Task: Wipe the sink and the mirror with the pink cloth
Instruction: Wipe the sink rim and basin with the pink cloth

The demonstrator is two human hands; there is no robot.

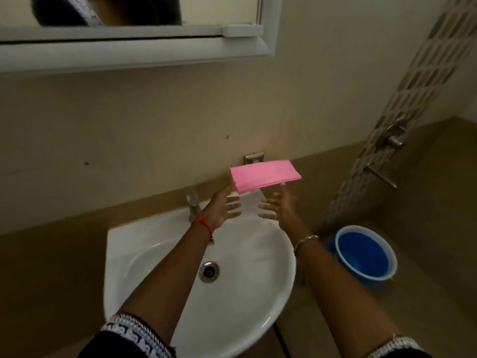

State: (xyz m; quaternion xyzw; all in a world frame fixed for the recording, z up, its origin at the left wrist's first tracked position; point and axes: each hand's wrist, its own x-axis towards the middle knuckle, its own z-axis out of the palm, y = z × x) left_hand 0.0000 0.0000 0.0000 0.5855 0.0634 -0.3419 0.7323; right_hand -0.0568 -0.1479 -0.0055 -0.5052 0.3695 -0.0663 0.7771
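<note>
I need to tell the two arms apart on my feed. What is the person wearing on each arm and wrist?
The left hand has a thin red thread tied round its wrist. The right hand has a slim gold-coloured bracelet at its wrist. Both forearms are bare; near the elbows are dark short sleeves edged with a black-and-white patterned band. No gloves or rings show.

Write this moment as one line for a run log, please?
stage: reaching for cloth | folded pink cloth: behind sink, unheld | left hand: open | right hand: open | blue bucket: floor, right of sink
</note>
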